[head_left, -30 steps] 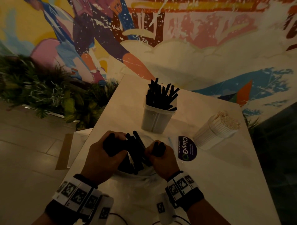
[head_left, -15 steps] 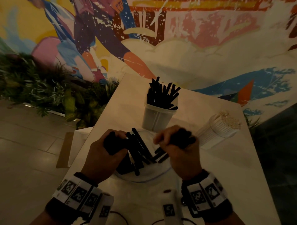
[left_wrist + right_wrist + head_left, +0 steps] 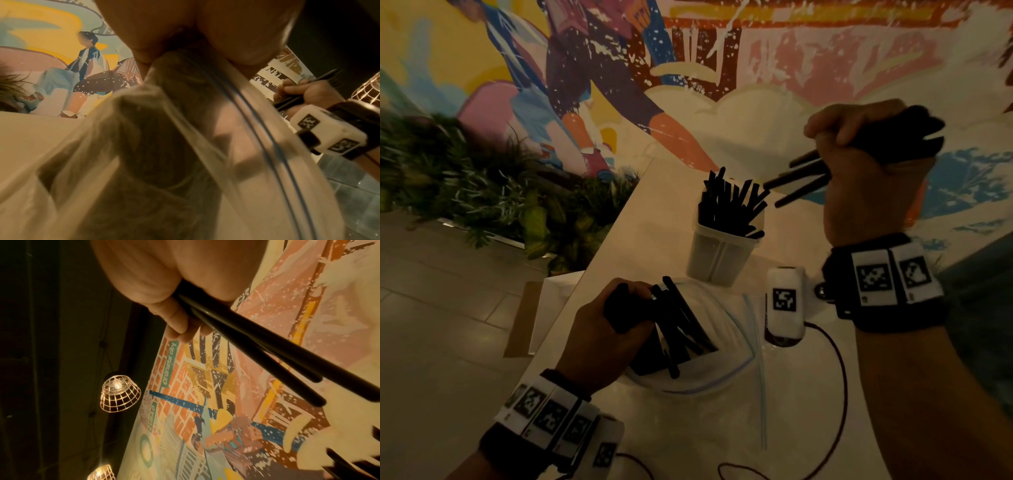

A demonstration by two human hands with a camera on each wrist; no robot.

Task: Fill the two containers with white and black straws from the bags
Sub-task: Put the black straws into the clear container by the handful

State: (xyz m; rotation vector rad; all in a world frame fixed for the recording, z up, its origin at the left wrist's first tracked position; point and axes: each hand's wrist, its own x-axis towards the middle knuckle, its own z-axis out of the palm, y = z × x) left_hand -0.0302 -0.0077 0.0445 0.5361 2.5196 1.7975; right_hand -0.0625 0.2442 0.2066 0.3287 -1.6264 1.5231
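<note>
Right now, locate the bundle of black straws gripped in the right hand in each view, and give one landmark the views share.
Head: the bundle of black straws is upper right, in the right hand, tips pointing toward the translucent plastic container.
Left wrist: right edge, thin dark straws through the fist.
Right wrist: centre, running diagonally to the lower right.
Shared landmark: the painted wall mural.

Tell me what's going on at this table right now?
A person is moving black straws from a clear bag into a container that already holds many of them. The right hand grips a bunch of black straws raised beside and above the container, tips pointing toward it. The left hand holds the bag, with more straws in it, on the white table. No container of white straws shows in these views.
</note>
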